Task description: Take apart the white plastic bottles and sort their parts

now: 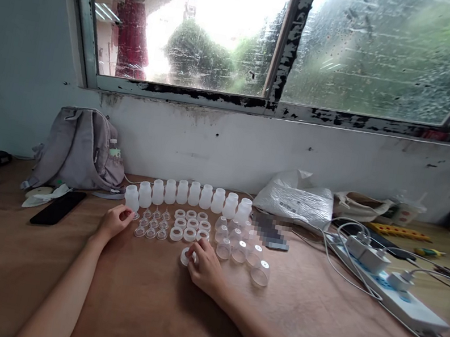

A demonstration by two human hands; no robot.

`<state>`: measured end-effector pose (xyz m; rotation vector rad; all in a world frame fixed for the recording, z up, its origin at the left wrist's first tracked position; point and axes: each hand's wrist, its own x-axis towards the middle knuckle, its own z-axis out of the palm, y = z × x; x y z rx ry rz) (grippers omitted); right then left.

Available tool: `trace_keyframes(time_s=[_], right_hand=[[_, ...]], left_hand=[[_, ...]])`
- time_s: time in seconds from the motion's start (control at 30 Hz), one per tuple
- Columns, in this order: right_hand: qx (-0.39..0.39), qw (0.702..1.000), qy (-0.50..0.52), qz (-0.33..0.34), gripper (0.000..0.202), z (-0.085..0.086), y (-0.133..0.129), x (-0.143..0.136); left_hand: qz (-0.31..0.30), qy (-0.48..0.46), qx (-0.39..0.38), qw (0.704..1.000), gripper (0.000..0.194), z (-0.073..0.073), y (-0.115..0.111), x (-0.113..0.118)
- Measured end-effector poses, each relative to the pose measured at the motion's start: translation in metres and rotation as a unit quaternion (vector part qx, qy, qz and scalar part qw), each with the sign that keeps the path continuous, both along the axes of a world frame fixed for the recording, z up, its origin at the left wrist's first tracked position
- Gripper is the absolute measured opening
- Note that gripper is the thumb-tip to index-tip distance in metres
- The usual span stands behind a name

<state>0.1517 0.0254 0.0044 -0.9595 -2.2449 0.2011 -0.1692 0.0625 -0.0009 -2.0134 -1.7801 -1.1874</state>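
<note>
My left hand rests at the left end of the rows, its fingertips pinched at a small clear bottle nipple, mostly hidden by the fingers. Beside it several more clear nipples stand in rows. With its fingers closed, my right hand grips a white bottle collar ring low over the table, in front of several matching rings. Clear domed caps are grouped to the right of that hand. Behind everything, frosted baby bottles without tops stand upright in a curved row.
On the wooden table, a black phone and a grey backpack are at left. A partly blurred phone, a silver bag and a power strip with loose white cables lie at right. A window wall rises behind.
</note>
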Motion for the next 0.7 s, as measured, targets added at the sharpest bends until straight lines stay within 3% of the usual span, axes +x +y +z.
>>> trace_keyframes(time_s=[0.23, 0.7], right_hand=[[-0.001, 1.000, -0.002, 0.011, 0.016, -0.0007, -0.0006, -0.0004], [-0.015, 1.000, 0.013, 0.007, 0.017, 0.0002, -0.0007, 0.0003]], left_hand=[[-0.027, 0.001, -0.044, 0.999, 0.019, -0.0038, 0.0033, -0.0052], [-0.022, -0.030, -0.081, 0.996, 0.020, -0.0084, 0.0075, -0.0082]])
